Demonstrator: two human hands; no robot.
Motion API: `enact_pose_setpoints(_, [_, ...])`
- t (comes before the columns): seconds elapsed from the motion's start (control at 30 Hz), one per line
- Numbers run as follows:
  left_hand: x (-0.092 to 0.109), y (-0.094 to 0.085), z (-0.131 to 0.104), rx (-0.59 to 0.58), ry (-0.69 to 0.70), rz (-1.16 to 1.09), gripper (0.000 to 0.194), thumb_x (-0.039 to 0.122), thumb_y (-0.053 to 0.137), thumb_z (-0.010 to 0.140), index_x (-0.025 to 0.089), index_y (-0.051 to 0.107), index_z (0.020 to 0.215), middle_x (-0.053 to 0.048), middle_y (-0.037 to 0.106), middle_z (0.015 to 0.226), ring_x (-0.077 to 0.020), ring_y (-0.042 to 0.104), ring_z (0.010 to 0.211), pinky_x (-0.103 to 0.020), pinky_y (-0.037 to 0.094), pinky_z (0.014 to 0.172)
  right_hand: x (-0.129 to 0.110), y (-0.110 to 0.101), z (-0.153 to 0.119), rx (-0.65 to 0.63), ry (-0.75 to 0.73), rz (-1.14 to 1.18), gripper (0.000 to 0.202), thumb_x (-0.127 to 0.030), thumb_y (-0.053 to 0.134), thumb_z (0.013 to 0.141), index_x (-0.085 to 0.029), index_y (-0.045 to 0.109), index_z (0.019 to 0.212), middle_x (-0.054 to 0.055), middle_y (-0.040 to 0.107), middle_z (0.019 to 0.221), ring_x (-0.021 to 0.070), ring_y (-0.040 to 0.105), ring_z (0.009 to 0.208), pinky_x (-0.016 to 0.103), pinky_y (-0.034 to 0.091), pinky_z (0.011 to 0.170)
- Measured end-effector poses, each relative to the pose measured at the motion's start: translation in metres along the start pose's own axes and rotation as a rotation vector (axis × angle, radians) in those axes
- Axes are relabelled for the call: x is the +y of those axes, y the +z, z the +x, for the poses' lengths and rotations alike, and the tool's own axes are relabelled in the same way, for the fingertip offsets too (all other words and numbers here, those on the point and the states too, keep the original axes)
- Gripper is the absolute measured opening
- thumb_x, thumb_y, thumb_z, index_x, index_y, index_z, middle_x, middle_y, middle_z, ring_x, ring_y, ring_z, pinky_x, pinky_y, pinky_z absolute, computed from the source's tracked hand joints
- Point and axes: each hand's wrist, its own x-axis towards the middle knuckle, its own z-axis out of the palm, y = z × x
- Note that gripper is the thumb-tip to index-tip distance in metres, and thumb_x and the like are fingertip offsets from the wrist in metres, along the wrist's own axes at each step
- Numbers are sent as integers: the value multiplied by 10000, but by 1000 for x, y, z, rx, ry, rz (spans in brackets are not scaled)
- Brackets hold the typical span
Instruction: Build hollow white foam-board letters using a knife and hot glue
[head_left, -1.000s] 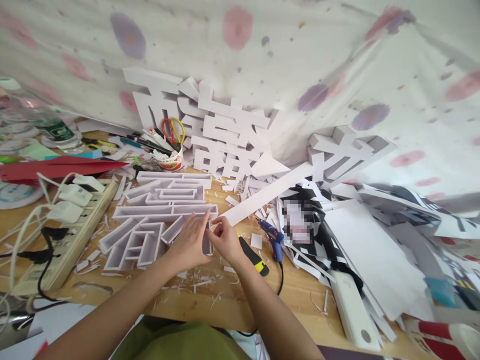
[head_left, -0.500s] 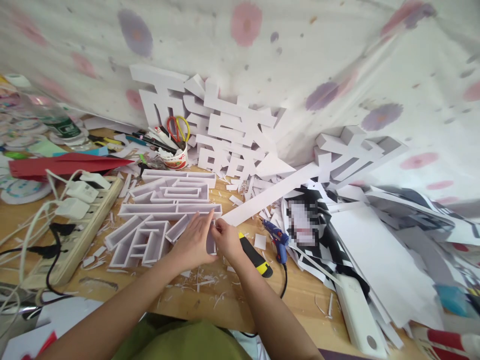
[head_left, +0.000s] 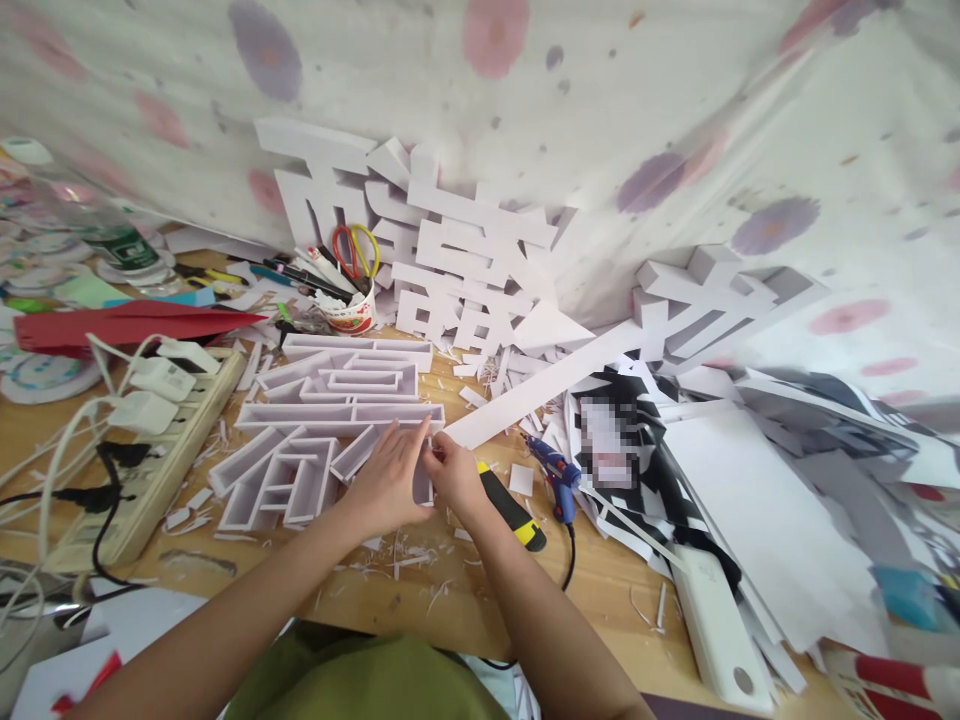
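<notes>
A hollow white foam-board character (head_left: pixel 341 415), built from thin upright walls, lies in front of me. My left hand (head_left: pixel 390 475) spans its lower right part, with the fingers stretched along the walls and the thumb at the near side. Beside it, my right hand (head_left: pixel 454 472) is closed in a pinch at the near end of a long white strip (head_left: pixel 544 385). That strip slants away to the back right. The fingertips hide the exact place where strip and character meet.
Close to my right hand lie a yellow-black utility knife (head_left: pixel 514 508) and a blue glue gun (head_left: pixel 556 475) with a cord. A power strip (head_left: pixel 165 450) is at left. Behind are a cup of tools (head_left: pixel 352 312) and finished white characters (head_left: pixel 480 245). White sheets (head_left: pixel 750 500) are stacked right.
Both hands keep nearly the same hold and place. The camera view has shifted slightly; nothing else has visibly moved.
</notes>
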Motion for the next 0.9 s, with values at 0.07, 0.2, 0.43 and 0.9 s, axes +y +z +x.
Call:
enact_pose_setpoints(0.07, [1,1,1,7,-3,-6,1008,276,640,575,156,55,1388,-142,512,1240,-305,455,1185,-532,204,1080,0,0,1,-8,9,-7,153,-313,462,786,-198,547,730,-65,483,548,95,401,499,186,305,507])
enact_pose_setpoints(0.2, [1,2,3,27,0,-29,953,255,637,571,175,120,1367,-132,530,1208,-303,484,1144,-545,211,1072,0,0,1,-5,16,-27,146,-306,465,776,-197,536,708,-61,487,555,97,414,513,188,303,510])
enact_pose_setpoints(0.43, [1,1,2,25,25,-30,878,239,643,569,160,207,1328,-141,525,1218,-301,472,1151,-543,191,1083,-1,-1,-1,-27,33,1,134,-305,469,787,-201,519,720,-60,486,552,105,438,523,189,298,510])
enact_pose_setpoints(0.9, [-2,4,-2,21,49,46,994,268,652,580,138,90,1389,-170,473,1288,-313,431,1214,-520,183,1100,-12,-2,-12,-54,74,-227,123,-177,525,734,-214,417,687,-81,372,527,97,324,485,214,209,486])
